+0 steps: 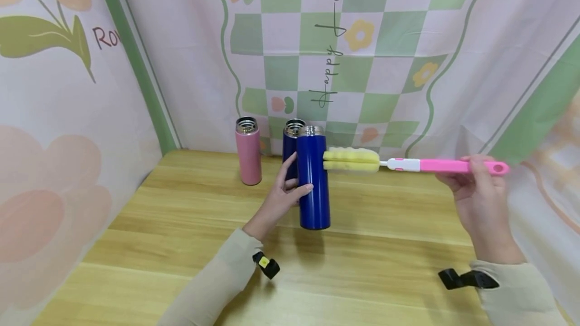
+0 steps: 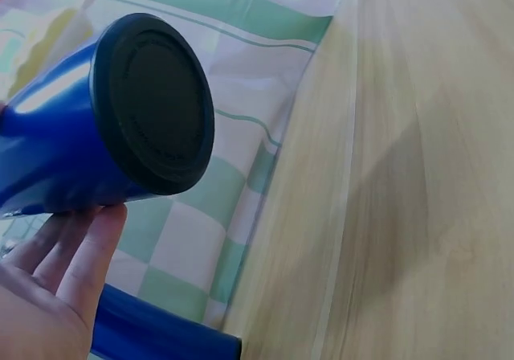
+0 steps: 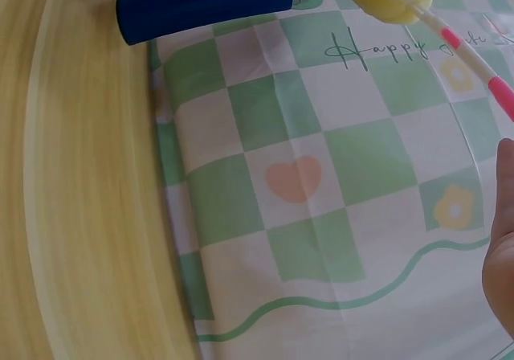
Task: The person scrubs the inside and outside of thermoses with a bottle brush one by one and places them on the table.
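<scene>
My left hand (image 1: 277,196) grips a glossy blue bottle (image 1: 313,180) around its middle and holds it lifted, nearly upright. Its steel screw neck has no lid on it, and its black base (image 2: 157,103) faces the left wrist camera. In my right hand (image 1: 487,210) is a bottle brush, pinched by its pink handle (image 1: 446,166). The brush lies level, and its yellow sponge head (image 1: 351,160) points left, its tip right at the bottle's upper side. A darker blue bottle (image 1: 290,147) stands behind the held one, partly hidden by it.
A pink bottle (image 1: 249,157), also lidless, stands to the left near the back of the wooden table (image 1: 385,265). Behind the table hangs a green-and-white checked cloth (image 1: 317,39). More printed cloth (image 1: 59,140) closes off the left side.
</scene>
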Available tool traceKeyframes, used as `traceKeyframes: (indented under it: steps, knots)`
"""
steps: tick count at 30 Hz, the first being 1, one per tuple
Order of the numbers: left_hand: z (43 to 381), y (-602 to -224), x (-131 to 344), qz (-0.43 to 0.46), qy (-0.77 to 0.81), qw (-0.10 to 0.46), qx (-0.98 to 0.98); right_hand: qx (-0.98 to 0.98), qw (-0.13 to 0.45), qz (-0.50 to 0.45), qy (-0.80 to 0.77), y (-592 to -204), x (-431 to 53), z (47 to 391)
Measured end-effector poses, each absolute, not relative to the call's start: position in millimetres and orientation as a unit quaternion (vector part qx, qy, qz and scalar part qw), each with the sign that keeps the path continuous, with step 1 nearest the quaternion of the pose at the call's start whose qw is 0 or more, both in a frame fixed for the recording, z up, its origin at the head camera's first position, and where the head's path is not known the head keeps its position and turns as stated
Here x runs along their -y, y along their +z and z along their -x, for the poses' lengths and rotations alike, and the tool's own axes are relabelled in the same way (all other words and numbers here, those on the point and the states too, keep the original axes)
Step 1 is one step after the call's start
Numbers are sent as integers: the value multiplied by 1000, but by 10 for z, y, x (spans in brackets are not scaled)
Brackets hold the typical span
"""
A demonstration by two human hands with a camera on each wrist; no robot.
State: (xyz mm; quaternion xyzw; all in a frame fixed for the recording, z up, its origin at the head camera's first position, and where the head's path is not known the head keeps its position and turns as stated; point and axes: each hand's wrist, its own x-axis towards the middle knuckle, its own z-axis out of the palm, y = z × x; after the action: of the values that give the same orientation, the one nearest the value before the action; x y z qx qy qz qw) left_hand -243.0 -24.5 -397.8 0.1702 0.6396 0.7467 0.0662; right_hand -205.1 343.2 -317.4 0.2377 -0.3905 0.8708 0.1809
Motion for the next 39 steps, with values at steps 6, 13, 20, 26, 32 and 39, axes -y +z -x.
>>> traceKeyframes:
  steps: [6, 13, 20, 26, 32, 39]
  knots:
    - [2441, -3939, 267, -162, 754, 66, -634, 401, 156, -265, 863, -3215, -3445, 2040]
    - [2464, -3905, 283, -160, 744, 64, -645, 390, 105, -284, 869, -3223, -3500, 2011]
    - [2459, -3871, 291, -159, 740, 61, -651, 431, 63, -284, 854, -3291, -3589, 2010]
    - [2462, -3849, 267, -142, 746, 58, -648, 437, 58, -277, 854, -3350, -3578, 2005]
    - [2472, -3870, 251, -129, 750, 60, -646, 432, 64, -268, 859, -3366, -3564, 2009]
    - [2449, -3877, 236, -147, 754, 68, -637, 427, 55, -273, 860, -3380, -3553, 2044]
